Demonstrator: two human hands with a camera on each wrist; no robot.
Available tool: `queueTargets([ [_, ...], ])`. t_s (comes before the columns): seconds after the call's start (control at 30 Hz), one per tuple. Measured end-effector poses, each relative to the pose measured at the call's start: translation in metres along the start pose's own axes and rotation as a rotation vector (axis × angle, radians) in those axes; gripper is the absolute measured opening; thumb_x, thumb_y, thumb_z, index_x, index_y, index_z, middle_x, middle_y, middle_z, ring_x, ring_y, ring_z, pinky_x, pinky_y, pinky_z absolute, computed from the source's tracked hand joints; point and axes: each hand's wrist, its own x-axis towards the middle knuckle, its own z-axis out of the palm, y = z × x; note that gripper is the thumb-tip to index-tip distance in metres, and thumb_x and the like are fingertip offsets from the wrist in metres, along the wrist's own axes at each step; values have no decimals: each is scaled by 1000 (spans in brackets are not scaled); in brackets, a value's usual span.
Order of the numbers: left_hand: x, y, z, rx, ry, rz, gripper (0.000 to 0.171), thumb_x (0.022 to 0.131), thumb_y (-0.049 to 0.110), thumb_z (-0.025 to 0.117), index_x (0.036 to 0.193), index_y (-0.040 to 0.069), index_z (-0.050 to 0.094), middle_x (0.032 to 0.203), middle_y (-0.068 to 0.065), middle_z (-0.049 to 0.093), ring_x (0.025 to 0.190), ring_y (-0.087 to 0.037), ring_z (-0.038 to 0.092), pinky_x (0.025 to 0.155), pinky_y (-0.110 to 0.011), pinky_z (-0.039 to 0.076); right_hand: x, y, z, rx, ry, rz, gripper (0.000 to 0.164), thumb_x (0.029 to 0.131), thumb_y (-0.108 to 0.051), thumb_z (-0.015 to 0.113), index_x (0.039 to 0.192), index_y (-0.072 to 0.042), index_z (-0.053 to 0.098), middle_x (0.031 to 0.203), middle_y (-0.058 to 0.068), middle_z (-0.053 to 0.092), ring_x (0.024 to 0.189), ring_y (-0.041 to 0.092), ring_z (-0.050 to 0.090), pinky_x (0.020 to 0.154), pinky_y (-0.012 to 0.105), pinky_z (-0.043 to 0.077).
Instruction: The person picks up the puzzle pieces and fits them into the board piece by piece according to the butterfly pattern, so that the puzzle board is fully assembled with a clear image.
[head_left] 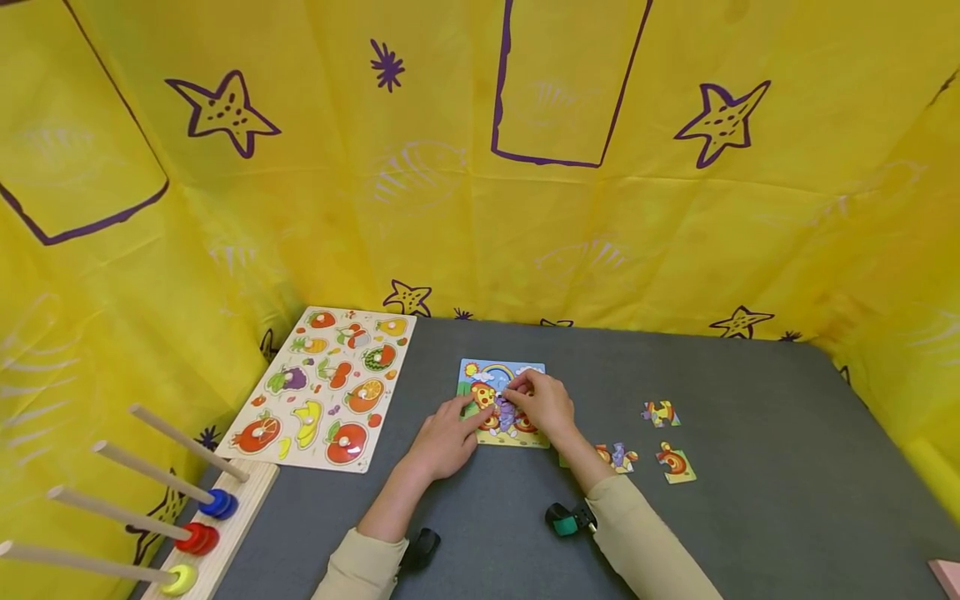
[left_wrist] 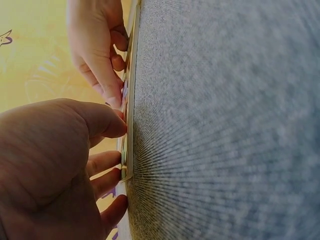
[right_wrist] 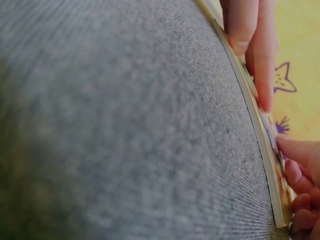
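Observation:
A small jigsaw board [head_left: 517, 442] with a rainbow, a sun and a cartoon animal lies on the dark table. My left hand [head_left: 442, 442] rests its outstretched fingers on the board's left and lower part. In the left wrist view these left fingers [left_wrist: 106, 182] lie along the board's edge. My right hand [head_left: 546, 404] bends over the board's right side, thumb and forefinger pinching a purple puzzle piece [head_left: 506, 413] at the middle of the picture. The right wrist view has the right thumb [right_wrist: 295, 149] right at the board's face; the piece is mostly hidden.
Loose puzzle pieces lie to the right: one with yellow [head_left: 662, 413], an orange one [head_left: 677, 463] and one [head_left: 618, 457] beside my right forearm. A fruit knob puzzle [head_left: 352, 433] lies at the left, near a wooden peg stand [head_left: 251, 492] with coloured rings. Yellow cloth [head_left: 480, 233] hangs behind.

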Motion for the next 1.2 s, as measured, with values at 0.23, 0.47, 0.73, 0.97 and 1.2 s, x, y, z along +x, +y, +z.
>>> queueTargets([
  [0.23,-1,1,0,2,4,-6,45,97,13,52,142,15,53,147,-17,39,133,-38,36,101,-60,35,0,-3,1,-6,-9,10,17,82,-35,79,86,-21,69,69,-9,58,62,11,51,54,30,38],
  [0.47,3,4,-1,30,36,43,43,93,7,53,136,10,58,145,-20,40,134,-40,34,103,-60,31,0,-3,2,-23,-25,-9,12,85,-33,77,90,-24,71,68,-8,54,59,12,47,51,30,34],
  [0.73,13,7,-3,83,-13,195,41,88,-2,55,130,-3,55,145,-19,45,137,-34,37,107,-53,33,1,-4,-1,-12,-37,-24,5,85,-29,76,87,-25,76,75,-7,61,68,12,53,55,31,39],
  [0.97,16,9,-2,81,-8,176,47,89,0,55,136,-2,51,143,-19,47,135,-33,42,107,-50,34,-4,9,-11,90,-17,-196,7,87,-16,74,92,-14,79,87,0,67,79,16,60,70,34,47],
  [1.2,18,10,-1,124,-10,152,51,90,5,55,141,4,51,145,-15,46,135,-30,42,105,-50,36,-18,42,-44,150,78,-129,13,92,-18,69,101,-15,77,92,1,66,71,14,51,65,31,41],
])
